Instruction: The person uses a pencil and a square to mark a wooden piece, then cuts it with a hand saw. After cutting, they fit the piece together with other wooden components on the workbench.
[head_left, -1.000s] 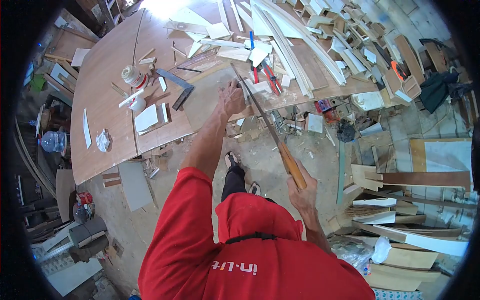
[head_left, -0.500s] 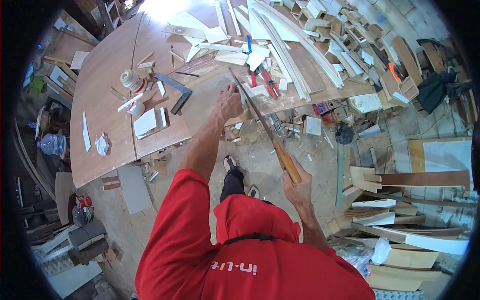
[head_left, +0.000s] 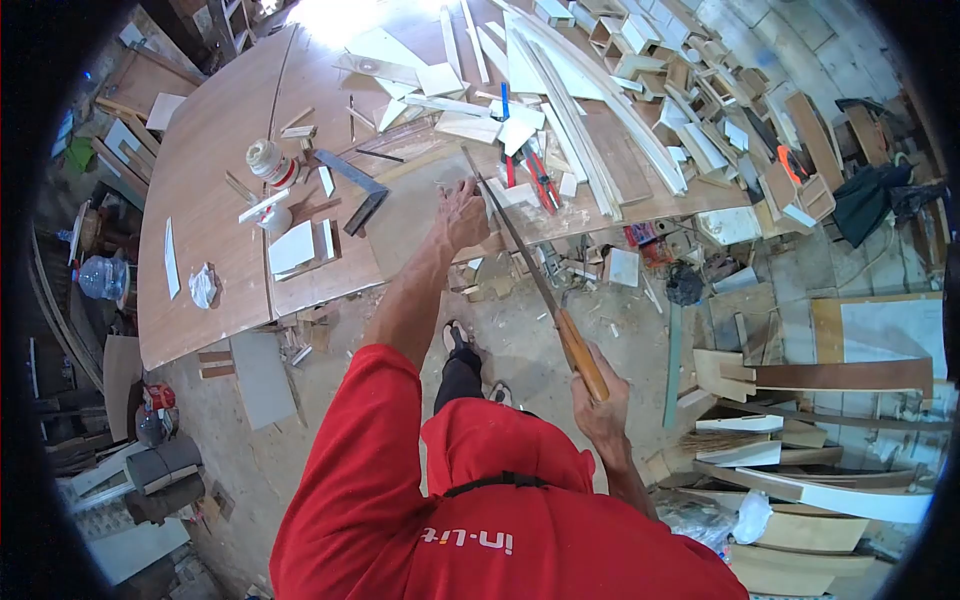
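A handsaw (head_left: 528, 254) with a long narrow blade and a wooden handle is gripped by my right hand (head_left: 602, 398), in front of the table edge. Its blade slants up and left, with the tip over the table. Just left of the blade, my left hand (head_left: 460, 215) bears down at the edge of the wooden table (head_left: 215, 200). Its fingers are bent and pressed together, and what lies under them is hidden. Near it are a metal try square (head_left: 352, 185) and red-handled pliers (head_left: 541, 182).
White and bare wood offcuts (head_left: 468, 126) and long strips (head_left: 570, 130) cover the table's far side. Glue bottles (head_left: 272, 163) stand at the left. Small box frames (head_left: 690, 130) are piled at the right. Boards (head_left: 840, 375) and scraps lie on the floor.
My right hand has drawn the saw back a little toward my body. My left hand keeps its place at the table edge. The whole view has shifted slightly.
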